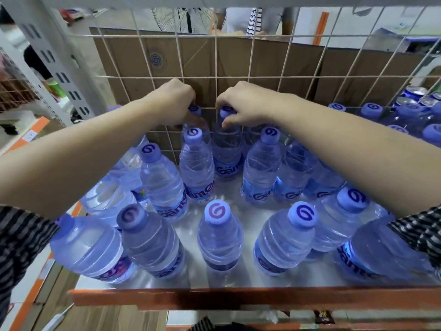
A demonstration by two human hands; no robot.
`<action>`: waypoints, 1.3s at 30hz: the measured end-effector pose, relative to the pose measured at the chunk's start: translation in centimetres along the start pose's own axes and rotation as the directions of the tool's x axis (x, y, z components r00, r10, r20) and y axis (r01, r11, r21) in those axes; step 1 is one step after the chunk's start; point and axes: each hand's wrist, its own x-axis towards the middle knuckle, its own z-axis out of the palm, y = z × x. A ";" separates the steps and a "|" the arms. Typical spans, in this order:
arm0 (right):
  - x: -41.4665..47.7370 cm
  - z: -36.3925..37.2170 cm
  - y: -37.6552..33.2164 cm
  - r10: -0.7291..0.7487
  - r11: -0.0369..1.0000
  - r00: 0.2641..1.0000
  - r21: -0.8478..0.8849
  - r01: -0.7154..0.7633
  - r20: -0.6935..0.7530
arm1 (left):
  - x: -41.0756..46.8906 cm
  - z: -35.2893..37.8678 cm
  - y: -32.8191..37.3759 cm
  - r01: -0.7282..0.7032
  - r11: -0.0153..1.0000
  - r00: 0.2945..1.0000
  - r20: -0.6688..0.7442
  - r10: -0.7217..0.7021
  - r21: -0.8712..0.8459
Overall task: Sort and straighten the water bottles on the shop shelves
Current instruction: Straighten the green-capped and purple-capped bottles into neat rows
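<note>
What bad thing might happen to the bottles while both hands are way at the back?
Both forearms reach over the front rows, so a sleeve might knock over a front bottle. The left hand and right hand pinch back bottles by their caps; one may tip against the wire grid.

Behind the white wire grid (248, 56) stands a brown cardboard box (148, 58), with blue cans (414, 94) at far right.

Bottles (217, 237) stand upright on shelf (238, 298), loose rows from 6 o'clock back to wire grid (216, 77) at 12. Cardboard box (262, 60) sits behind grid. More bottles & cans (415, 93) at 2 o'clock.
</note>
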 end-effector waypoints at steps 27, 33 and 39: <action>-1.8 -0.3 -7.6 -0.147 0.988 0.989 -0.041 0.146 -0.019 | -9.7 -1.8 -2.8 -0.181 0.974 0.938 0.275 0.212 -0.134; -4.3 -1.1 -5.0 -0.100 0.995 0.995 0.021 0.100 0.013 | -8.6 -1.7 -1.9 -0.250 0.958 0.952 0.144 0.270 -0.142; -4.7 -0.9 -4.4 -0.063 0.998 0.998 -0.015 0.063 0.009 | -6.5 -1.4 0.6 -0.334 0.934 0.942 -0.016 0.335 -0.125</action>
